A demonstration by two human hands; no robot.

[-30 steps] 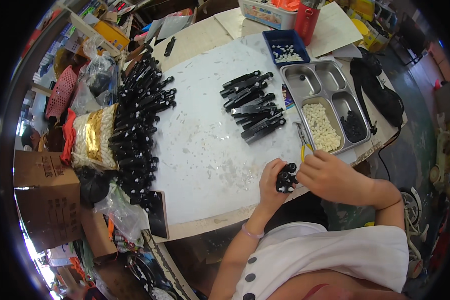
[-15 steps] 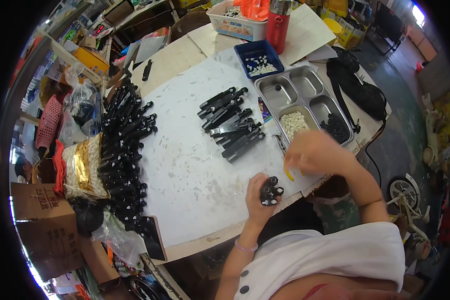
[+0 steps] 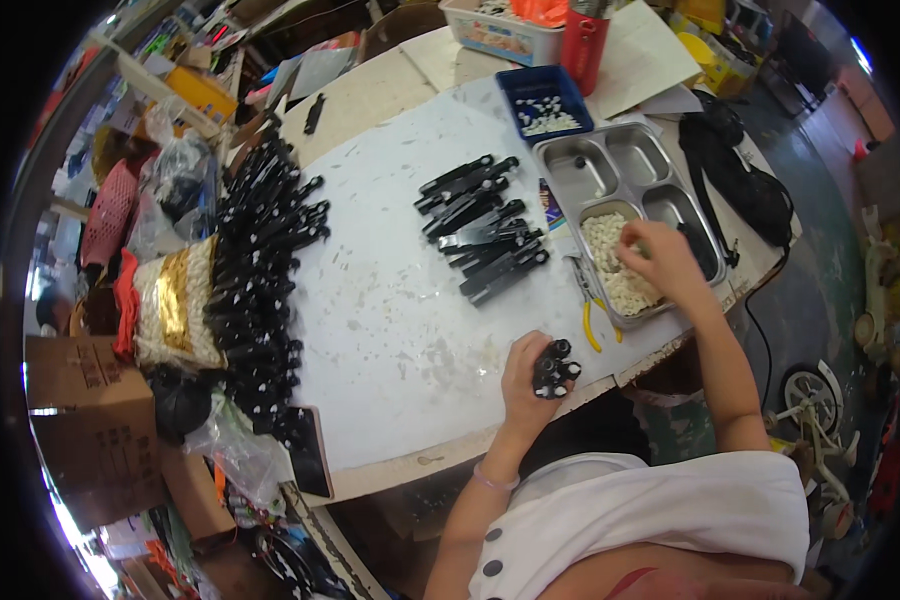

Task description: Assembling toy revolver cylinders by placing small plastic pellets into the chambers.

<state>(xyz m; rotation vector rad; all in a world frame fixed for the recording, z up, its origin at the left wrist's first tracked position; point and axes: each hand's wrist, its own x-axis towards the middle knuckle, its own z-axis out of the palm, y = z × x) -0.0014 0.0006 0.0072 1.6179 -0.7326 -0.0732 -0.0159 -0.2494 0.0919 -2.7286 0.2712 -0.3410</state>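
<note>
My left hand (image 3: 525, 378) is wrapped round a bundle of black plastic parts (image 3: 551, 366), held end-up near the table's front edge. Some of their ends carry white tips. Over the metal divided tray (image 3: 637, 158), my right hand (image 3: 664, 262) has its fingertips pinched at the small white pieces (image 3: 604, 240) in the near left compartment. What sits between those fingertips is too small to make out. Yellow-handled pliers (image 3: 592, 318) lie beside the tray. A row of similar black parts (image 3: 485, 235) rests on the white tabletop in front of me.
A large heap of black parts (image 3: 260, 290) lines the table's left side, with a phone (image 3: 311, 452) at its near end. Behind the tray stand a blue bin (image 3: 515, 88) of white pieces and a red bottle (image 3: 583, 50). A black bag (image 3: 722, 165) lies right of the tray.
My right hand has moved from above the pliers up and over to the white pieces in the tray, uncovering the pliers. My left hand keeps its hold on the bundle. The whole view has shifted slightly.
</note>
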